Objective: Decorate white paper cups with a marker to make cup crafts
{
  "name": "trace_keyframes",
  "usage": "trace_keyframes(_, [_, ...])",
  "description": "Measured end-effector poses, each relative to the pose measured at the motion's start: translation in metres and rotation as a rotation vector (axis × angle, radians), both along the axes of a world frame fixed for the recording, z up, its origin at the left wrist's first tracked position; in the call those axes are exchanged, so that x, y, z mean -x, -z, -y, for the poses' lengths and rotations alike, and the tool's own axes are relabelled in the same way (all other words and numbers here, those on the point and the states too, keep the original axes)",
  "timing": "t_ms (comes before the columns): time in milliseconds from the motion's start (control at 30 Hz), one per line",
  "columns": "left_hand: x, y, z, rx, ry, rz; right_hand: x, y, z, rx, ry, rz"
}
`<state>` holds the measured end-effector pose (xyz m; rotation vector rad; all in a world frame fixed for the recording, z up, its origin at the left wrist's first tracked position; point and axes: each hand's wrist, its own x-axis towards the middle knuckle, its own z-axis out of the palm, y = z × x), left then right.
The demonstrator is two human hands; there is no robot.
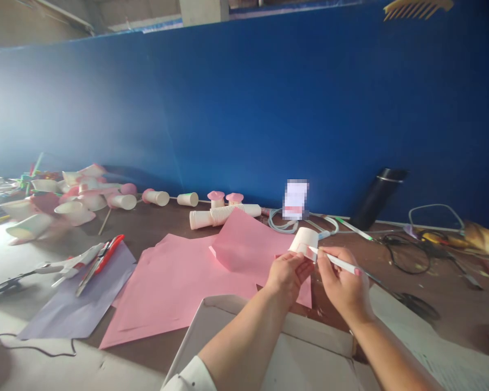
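The left hand [287, 274] is closed on the cup [305, 239], fingertips pinching its lower side where a pink strip lies against the wall. The cup is held off the table, on its side, mouth away from the person. The right hand [344, 285] is closed around a thin white stick [338, 263], whose tip touches the cup just beside the left fingertips. Risks, as judged: the thin cup wall may dent under too firm a pinch. The stick tip may slip off the curved wall and meet the left fingers. The pink strip may shift or crease if the pinch slackens. A dropped cup would likely roll among the loose items below. Well left of the grip lies a pile of cups [65, 201], some with pink on them. Nearer are red-handled scissors [101, 260] on a purple sheet [77, 304]. Just left of and under the grip are pink sheets [179, 282]. Beyond these lies a cup stack [224, 214] on its side. Below the grip, toward the person, is an open white box [228, 320]. To the right stand a black flask [377, 198] and tangled cables [411, 255]. The table [167, 222] is brown and crowded. A blue wall [269, 108] closes it off behind.
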<state>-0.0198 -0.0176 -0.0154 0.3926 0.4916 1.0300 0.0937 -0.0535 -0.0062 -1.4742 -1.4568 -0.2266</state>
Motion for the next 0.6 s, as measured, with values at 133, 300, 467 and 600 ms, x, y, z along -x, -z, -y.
trace_keyframes(133, [-0.0005, 0.0006, -0.0005, 0.007, -0.003, -0.001, -0.0001, -0.0016, 0.0015, 0.025, -0.011, -0.023])
trace_keyframes(300, [-0.0009, 0.0034, -0.0014, -0.008, -0.003, 0.019, 0.0018, -0.0048, 0.0042, 0.076, -0.031, -0.038])
trace_keyframes(467, [-0.0006, 0.0027, -0.0006, -0.010, -0.007, -0.002, 0.0033, -0.0072, 0.0059, 0.099, -0.033, -0.029])
trace_keyframes(600, [-0.0008, 0.0026, -0.0003, -0.010, -0.014, -0.005, 0.0032, -0.0083, 0.0067, 0.111, -0.051, -0.032])
